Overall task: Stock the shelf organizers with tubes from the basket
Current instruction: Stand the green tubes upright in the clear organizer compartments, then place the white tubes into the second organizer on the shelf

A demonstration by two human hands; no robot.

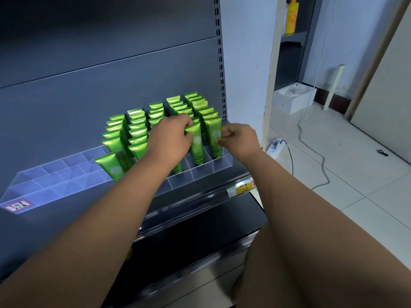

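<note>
Near the organizer's (201, 172) right front corner two tubes stand upright side by side, long axes vertical. The left hand (169, 138) pinches the inner tube (197, 144) by its crimped top. The right hand (240, 138), fingers curled, pinches the outer tube's (214, 130) right edge. Empty compartments (203, 166) lie just in front. The basket is out of view.

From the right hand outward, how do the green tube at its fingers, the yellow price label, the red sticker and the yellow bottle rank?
1. green tube, pinched by the right hand.
2. yellow price label, on the shelf edge just below.
3. red sticker, at the organizer's far left.
4. yellow bottle, on a distant shelf, upper right.
</note>
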